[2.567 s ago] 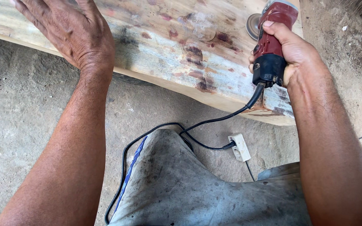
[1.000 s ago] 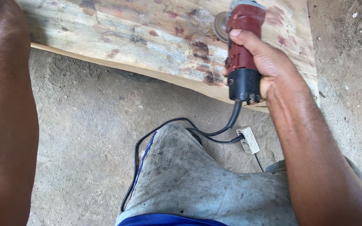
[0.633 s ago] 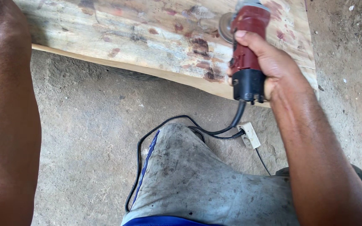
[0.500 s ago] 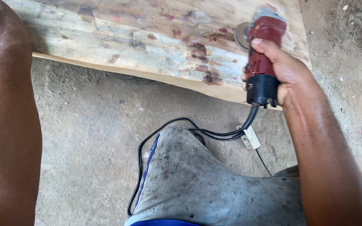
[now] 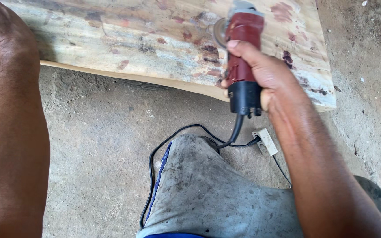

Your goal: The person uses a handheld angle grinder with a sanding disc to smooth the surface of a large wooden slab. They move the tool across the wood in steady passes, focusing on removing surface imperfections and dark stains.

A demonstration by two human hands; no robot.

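Right hand (image 5: 267,77) clamped around red-and-black angle grinder (image 5: 242,61), disc (image 5: 219,31) apparently touching wooden slab (image 5: 124,31), contact blurred. Shifted leftward along slab since half a second earlier, onto dark stained patch (image 5: 208,49): sanding pass carried to fresh area. Left hand (image 5: 3,33) rested at slab's near edge, fingers out of frame, so grip not determinable. Black cord (image 5: 186,128) trailed to white socket (image 5: 265,141) on concrete floor (image 5: 89,132), beside grey trouser knee (image 5: 199,185).
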